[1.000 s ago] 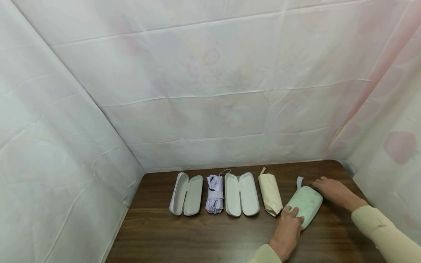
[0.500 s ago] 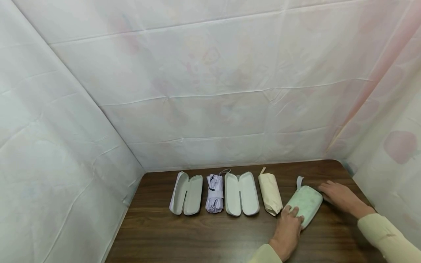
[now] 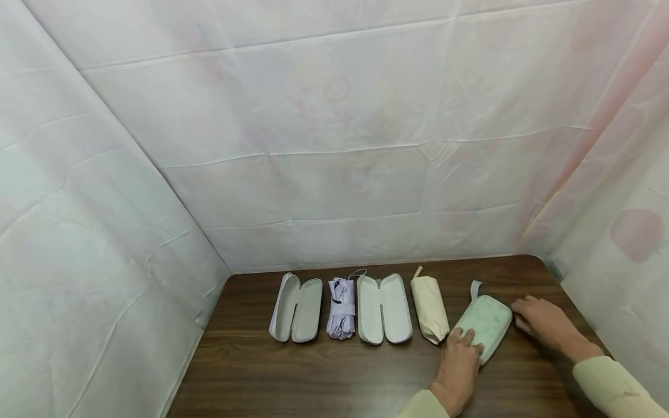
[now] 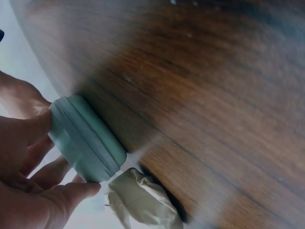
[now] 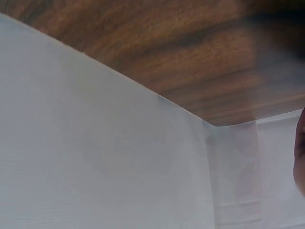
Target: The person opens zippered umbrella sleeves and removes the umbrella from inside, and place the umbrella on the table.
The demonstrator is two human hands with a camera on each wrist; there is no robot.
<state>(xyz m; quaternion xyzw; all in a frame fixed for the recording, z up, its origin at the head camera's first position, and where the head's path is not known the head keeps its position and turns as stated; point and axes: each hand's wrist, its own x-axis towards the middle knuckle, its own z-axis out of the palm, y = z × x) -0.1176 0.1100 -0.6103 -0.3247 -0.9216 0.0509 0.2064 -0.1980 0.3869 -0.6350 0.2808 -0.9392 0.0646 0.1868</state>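
Note:
A mint-green zip case [image 3: 487,319] with a pale fabric loop [image 3: 475,290] lies tilted at the table's right. My left hand [image 3: 457,368] grips its near end; the left wrist view shows thumb and fingers on either side of the case [image 4: 86,138], its zip band facing out. My right hand [image 3: 546,325] is bent at the case's far right corner, fingertips at its edge. Whether they pinch a zip pull is hidden. Only a sliver of the right hand [image 5: 300,157] enters the right wrist view. Beside the case lies a cream folded umbrella or pouch [image 3: 430,307].
Left of these stand an opened pale hard case [image 3: 395,307], a lilac folded umbrella [image 3: 341,307] and another opened grey-white case [image 3: 307,310], in a row on the dark wooden table [image 3: 313,377]. A pale patterned sheet [image 3: 334,191] walls in the back and sides.
My right hand has slid along the case's edge, round its far right corner, rightward and toward me. The left hand and the case have hardly moved.

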